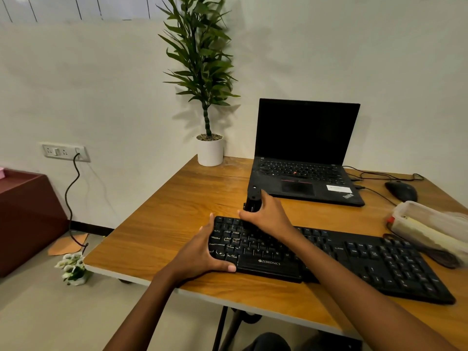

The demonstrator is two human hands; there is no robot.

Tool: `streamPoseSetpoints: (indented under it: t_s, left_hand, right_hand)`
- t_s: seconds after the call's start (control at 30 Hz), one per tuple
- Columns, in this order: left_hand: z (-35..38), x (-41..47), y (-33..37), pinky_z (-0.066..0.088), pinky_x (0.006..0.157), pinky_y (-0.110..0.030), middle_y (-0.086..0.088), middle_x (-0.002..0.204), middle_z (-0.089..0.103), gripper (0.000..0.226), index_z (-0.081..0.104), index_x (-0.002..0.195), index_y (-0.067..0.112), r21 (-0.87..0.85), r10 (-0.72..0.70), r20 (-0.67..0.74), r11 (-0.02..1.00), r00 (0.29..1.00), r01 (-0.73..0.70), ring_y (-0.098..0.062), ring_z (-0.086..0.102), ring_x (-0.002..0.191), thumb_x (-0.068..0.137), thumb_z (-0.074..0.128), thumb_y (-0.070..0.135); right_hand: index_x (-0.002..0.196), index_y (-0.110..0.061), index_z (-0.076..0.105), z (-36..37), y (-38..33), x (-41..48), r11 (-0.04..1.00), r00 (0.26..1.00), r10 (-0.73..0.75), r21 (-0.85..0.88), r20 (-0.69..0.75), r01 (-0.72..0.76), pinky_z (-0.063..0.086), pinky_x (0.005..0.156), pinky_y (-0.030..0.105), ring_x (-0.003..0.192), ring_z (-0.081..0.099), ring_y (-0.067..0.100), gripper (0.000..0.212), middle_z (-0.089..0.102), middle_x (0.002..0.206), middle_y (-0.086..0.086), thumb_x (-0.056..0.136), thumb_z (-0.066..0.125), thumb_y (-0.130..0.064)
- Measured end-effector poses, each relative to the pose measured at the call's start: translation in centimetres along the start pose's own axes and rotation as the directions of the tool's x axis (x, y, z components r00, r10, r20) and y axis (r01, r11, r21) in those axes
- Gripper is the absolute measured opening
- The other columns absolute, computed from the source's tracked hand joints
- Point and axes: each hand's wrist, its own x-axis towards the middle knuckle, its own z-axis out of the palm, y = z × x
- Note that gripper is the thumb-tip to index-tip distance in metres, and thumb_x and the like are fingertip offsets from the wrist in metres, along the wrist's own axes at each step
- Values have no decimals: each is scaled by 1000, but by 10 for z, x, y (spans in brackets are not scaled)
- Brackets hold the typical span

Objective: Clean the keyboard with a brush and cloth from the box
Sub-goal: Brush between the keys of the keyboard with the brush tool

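Bracing keyboard (379, 262) at its left end with left hand (202, 252), thumb curled along front edge, fingers wrapped round the far corner, likely to stop sliding under strokes. Gripping black brush (253, 198) in right hand (268, 214), fingers closed round its body, working end down at top-left key rows, bristles hidden. Brushing step, probably early. Just beside keyboard's right end: clear box (430, 224), kept within reach, pale contents, maybe the cloth, cannot tell. Behind on table (177, 211): open laptop (304, 148), mouse (401, 191), plant pot (210, 150).
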Motion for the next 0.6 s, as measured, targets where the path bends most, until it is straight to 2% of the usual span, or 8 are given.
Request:
streamPoseSetpoints:
  t_s: [0.1, 0.17, 0.3, 0.4, 0.5, 0.53, 0.6]
  left_hand:
    - [0, 0, -1, 28, 115, -39, 2, 155, 22, 152, -13, 147, 33, -4, -6, -6, 1000, 1000, 6, -14, 24, 141, 35, 79, 73]
    - [0, 0, -1, 28, 115, -38, 2, 155, 22, 151, -14, 147, 33, 5, -5, 1, 1000, 1000, 5, -13, 24, 140, 35, 79, 74]
    - [0, 0, 0, 26, 114, -32, 1, 156, 19, 152, -13, 148, 31, 16, -11, -2, 1000, 1000, 11, -13, 25, 140, 34, 78, 74]
    - [0, 0, -1, 29, 114, -37, 1, 156, 21, 152, -14, 147, 34, 21, -12, -1, 1000, 1000, 12, -15, 26, 140, 33, 78, 76]
    - [-1, 0, 0, 29, 114, -39, 0, 156, 21, 152, -14, 147, 34, 33, -17, 5, 999, 1000, 17, -17, 24, 141, 34, 77, 75]
    - [-1, 0, 1, 27, 115, -40, 1, 156, 20, 152, -14, 147, 33, 34, -16, 5, 999, 1000, 15, -17, 22, 142, 34, 77, 76]
    - [-1, 0, 1, 24, 116, -41, 1, 157, 17, 153, -14, 147, 32, 32, -14, 3, 999, 1000, 14, -18, 18, 143, 33, 77, 77]
  right_hand:
    - [82, -22, 50, 12, 3, -10, 999, 994, -35, -28, 108, 39, 43, 56, 16, 68, 55, 10, 26, 57, 76, -4, 73, 74, -24]
    - [84, -19, 52, 5, -1, -4, 1000, 987, 15, -13, 157, -13, 45, 56, 20, 70, 57, 13, 25, 59, 80, -1, 73, 74, -25]
    - [92, -18, 53, -1, -1, 7, 1000, 1000, 8, -16, -6, -8, 46, 63, 21, 80, 61, 17, 30, 64, 89, 3, 74, 74, -28]
    - [80, -25, 49, 17, 4, -7, 1000, 999, -5, -23, 39, 5, 46, 58, 22, 69, 57, 13, 25, 61, 79, 0, 71, 73, -26]
    - [80, -21, 50, 10, 0, 3, 998, 991, 69, 6, 118, -70, 43, 48, 16, 63, 56, 10, 22, 59, 76, -2, 73, 71, -25]
    - [82, -19, 50, 4, -1, 10, 995, 991, 97, 13, 91, -98, 44, 48, 16, 65, 57, 11, 23, 60, 78, -1, 74, 71, -24]
    - [89, -17, 49, -6, 2, 24, 994, 994, 106, -38, -27, -107, 48, 60, 22, 75, 59, 16, 28, 60, 86, 1, 75, 72, -25]
